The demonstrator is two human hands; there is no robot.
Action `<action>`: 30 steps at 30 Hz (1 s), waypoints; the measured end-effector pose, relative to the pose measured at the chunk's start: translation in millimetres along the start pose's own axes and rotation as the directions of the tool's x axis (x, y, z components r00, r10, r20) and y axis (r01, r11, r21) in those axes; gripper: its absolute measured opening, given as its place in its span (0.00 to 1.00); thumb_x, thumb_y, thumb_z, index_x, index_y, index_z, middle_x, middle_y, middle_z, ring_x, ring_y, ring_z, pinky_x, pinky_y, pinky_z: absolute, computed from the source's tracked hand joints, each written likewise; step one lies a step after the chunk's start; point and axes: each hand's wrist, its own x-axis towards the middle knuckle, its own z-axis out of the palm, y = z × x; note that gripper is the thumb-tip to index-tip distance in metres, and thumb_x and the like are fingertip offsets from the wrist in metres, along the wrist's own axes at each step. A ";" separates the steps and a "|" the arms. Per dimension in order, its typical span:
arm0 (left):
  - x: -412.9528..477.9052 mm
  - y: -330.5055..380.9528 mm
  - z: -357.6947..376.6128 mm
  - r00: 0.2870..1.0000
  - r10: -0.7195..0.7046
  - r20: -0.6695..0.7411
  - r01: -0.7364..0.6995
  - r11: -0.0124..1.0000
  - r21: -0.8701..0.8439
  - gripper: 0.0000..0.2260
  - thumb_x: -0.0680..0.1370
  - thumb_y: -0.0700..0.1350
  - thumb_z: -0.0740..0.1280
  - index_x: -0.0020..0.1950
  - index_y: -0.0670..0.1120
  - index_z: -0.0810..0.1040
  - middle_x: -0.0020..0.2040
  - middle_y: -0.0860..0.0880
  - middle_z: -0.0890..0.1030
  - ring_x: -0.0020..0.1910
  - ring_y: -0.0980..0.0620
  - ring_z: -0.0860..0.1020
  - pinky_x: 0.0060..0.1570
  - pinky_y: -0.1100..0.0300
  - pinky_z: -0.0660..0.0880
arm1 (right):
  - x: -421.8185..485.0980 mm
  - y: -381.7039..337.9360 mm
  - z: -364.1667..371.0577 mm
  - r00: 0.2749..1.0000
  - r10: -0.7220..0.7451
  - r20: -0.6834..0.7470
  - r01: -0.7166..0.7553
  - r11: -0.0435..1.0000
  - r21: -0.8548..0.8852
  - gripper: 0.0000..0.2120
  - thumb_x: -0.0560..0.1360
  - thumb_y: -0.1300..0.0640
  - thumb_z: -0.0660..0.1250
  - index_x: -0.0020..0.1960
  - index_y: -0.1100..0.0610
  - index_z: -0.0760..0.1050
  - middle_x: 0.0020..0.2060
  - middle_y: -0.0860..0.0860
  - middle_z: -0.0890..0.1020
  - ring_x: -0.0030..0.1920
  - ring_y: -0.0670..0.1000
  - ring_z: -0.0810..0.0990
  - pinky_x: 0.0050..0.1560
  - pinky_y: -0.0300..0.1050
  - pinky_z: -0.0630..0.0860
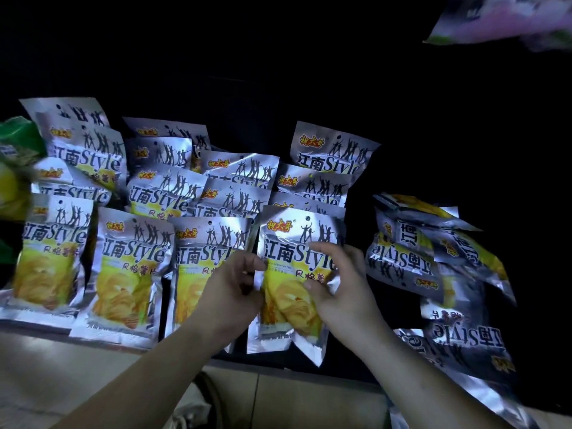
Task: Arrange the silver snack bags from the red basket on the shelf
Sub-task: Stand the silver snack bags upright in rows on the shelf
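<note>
A silver snack bag point(291, 243) with yellow chips printed on it stands upright at the front of the dark shelf point(340, 371). My left hand point(232, 286) pinches its left edge and my right hand point(337, 280) grips its right side. Several more silver bags point(130, 252) stand in rows to the left and behind. A loose pile of silver bags point(439, 274) lies tumbled to the right. The red basket is not in view.
Green and yellow packets point(15, 156) sit at the far left. A pink and silver packet point(507, 23) hangs at the top right. Behind the rows the shelf is dark. The pale floor point(77, 376) shows below the shelf edge.
</note>
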 end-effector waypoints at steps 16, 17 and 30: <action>-12.5 -37.7 26.1 0.924 0.326 0.202 -0.368 0.607 0.705 0.38 0.72 0.56 0.73 0.78 0.61 0.58 0.70 0.48 0.65 0.65 0.45 0.70 0.49 0.51 0.81 | 0.3 31.5 -1.1 1.000 0.000 0.010 0.001 0.998 -0.057 0.20 0.76 0.56 0.75 0.61 0.36 0.76 0.58 0.31 0.66 0.46 0.42 0.77 0.46 0.26 0.72; -11.7 -40.4 24.7 0.923 0.335 0.191 -0.366 0.602 0.710 0.39 0.72 0.57 0.74 0.79 0.61 0.58 0.70 0.48 0.66 0.64 0.45 0.70 0.48 0.51 0.81 | -0.4 33.3 -1.3 1.000 -0.020 -0.023 0.018 0.996 -0.086 0.18 0.75 0.56 0.76 0.58 0.38 0.76 0.57 0.33 0.68 0.44 0.44 0.78 0.44 0.27 0.72; -30.1 -62.8 31.6 0.887 0.370 0.275 -0.446 0.541 0.713 0.42 0.75 0.56 0.71 0.83 0.56 0.51 0.83 0.50 0.53 0.74 0.43 0.64 0.56 0.44 0.80 | -35.7 58.0 7.1 0.985 0.063 0.161 -0.047 0.994 -0.102 0.15 0.73 0.58 0.77 0.48 0.42 0.75 0.42 0.44 0.78 0.37 0.47 0.80 0.38 0.36 0.76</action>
